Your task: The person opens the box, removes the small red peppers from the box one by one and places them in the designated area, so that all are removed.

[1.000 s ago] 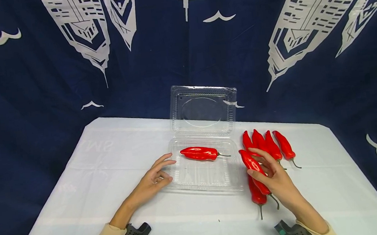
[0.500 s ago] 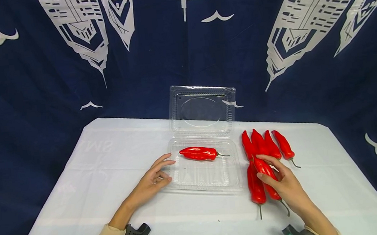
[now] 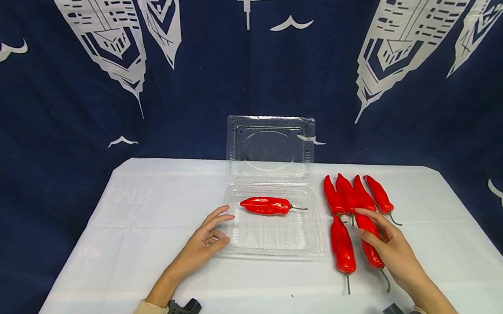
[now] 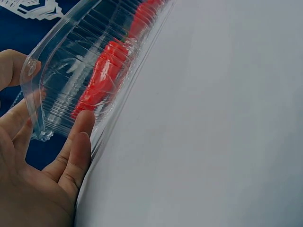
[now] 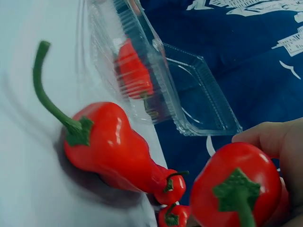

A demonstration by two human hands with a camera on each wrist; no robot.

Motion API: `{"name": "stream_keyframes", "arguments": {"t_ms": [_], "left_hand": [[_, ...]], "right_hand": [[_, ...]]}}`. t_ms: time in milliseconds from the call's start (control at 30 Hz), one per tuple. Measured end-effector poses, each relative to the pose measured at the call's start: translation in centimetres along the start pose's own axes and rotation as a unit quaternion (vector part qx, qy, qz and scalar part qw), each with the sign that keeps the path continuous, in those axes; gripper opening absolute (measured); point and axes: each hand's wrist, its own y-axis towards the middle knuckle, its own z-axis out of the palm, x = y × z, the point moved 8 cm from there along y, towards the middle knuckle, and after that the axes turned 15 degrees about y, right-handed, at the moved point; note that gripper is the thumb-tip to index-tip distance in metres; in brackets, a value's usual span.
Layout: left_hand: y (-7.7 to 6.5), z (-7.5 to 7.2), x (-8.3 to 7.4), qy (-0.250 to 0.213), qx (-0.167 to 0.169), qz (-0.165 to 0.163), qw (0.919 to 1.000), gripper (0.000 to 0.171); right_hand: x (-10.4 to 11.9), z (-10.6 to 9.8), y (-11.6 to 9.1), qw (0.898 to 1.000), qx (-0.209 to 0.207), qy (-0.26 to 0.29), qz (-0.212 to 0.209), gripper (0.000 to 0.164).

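My right hand [image 3: 394, 252] pinches a red chili pepper [image 3: 368, 239] between thumb and fingers, its green stem toward me. Seen end-on in the right wrist view, the same chili pepper [image 5: 236, 184] is close to the lens, apart from the lying chili pepper [image 5: 106, 142]. That chili pepper [image 3: 342, 247] lies just left of the held one. A clear plastic clamshell box [image 3: 268, 239] stands with its lid [image 3: 269, 150] raised, holding one chili pepper [image 3: 265, 205] crosswise. My left hand [image 3: 202, 242] is at the box's left edge, fingers loosely spread, fingertips right at the rim.
Behind my right hand, several more red chili peppers [image 3: 347, 193] lie in a row on the white tablecloth [image 3: 150, 237]. A dark blue curtain [image 3: 226, 78] with white printed buildings hangs behind the table. Each wrist carries a dark device [image 3: 183, 310].
My right hand has moved to the right with the chili pepper, from over the lying one to a place beside it. The left hand and the box have stayed put.
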Motion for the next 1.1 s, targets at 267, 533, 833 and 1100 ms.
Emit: {"name": "stream_keyframes", "arguments": {"t_ms": [267,533,833,1100], "left_hand": [[0.0,0.1,0.1,0.001,-0.001,-0.002,1.0,0.05],[0.0,0.1,0.1,0.0,-0.001,-0.002,1.0,0.05],[0.0,0.1,0.1,0.0,-0.001,-0.005,1.0,0.05],[0.0,0.0,0.2,0.004,-0.002,-0.004,1.0,0.05]], "right_hand": [[-0.8,-0.2,0.2,0.999,0.032,-0.006,0.04,0.064],[-0.9,0.1,0.2,0.997,0.069,0.006,0.046,0.058],[-1.0,0.3,0.3,0.995,0.089,0.008,0.046,0.056],[-1.1,0.1,0.4,0.995,0.087,0.001,0.049,0.058]]}}
